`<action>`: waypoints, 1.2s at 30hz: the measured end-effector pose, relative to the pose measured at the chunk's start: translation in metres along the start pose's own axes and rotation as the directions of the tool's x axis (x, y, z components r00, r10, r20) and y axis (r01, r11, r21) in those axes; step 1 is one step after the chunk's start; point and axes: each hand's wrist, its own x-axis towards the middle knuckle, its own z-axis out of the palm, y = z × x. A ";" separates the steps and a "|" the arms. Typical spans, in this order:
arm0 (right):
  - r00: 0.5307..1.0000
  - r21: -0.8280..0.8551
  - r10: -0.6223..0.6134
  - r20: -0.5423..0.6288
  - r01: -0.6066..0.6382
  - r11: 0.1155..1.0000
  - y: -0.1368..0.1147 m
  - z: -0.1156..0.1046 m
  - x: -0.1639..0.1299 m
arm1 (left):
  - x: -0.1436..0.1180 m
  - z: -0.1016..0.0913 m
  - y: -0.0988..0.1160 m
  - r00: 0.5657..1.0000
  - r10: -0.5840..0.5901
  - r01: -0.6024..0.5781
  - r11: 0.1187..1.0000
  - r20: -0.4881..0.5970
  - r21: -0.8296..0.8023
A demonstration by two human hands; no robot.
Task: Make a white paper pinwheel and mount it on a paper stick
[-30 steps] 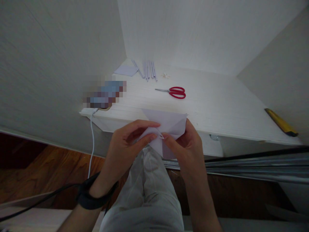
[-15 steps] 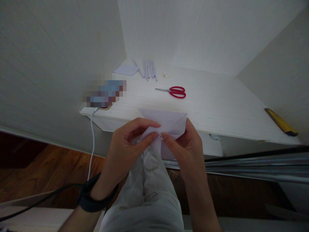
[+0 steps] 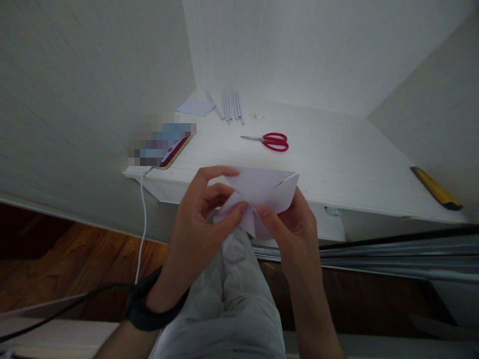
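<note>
A: Status on the folded paper (image 3: 267, 192)?

B: Held in the air just in front of the desk edge (image 3: 337, 202), above the lap. Left hand (image 3: 196, 224) is pinched on its left side, thumb under, index finger over the top edge. Right hand (image 3: 294, 227) is clamped on the right side, thumb tip on the near face at the centre, other fingers behind.

A: Both thumbs at the same spot?

B: Nearly touching, at the middle where the flaps meet. There's a slit or open flap at the upper right corner.

A: How should that crease go, in your view?

B: I'd keep the flap edges lined up at the centre before pressing, then run the thumbs outward from the middle. Mid-air paper flexes; laying it on the desk would give a sharper line.

A: Anything close enough to get in the way?

B: No. Red scissors (image 3: 271, 141) lie well back on the desk, paper rolls (image 3: 230, 105) farther back, phone (image 3: 174, 149) with cable (image 3: 142, 219) at the left corner.
</note>
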 end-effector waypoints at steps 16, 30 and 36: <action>0.997 -0.063 -0.062 -0.048 0.059 0.996 0.003 -0.001 0.000 | -0.001 0.010 0.001 0.978 -0.206 0.198 0.960 -0.017 -0.199; 0.952 -0.220 -0.259 -0.164 0.221 0.950 -0.006 -0.015 0.010 | -0.004 0.013 0.000 0.966 -0.257 0.245 0.948 -0.031 -0.204; 0.940 -0.289 -0.301 -0.160 0.247 0.925 -0.013 -0.019 0.015 | -0.004 0.013 -0.003 0.978 -0.206 0.199 0.967 -0.026 -0.162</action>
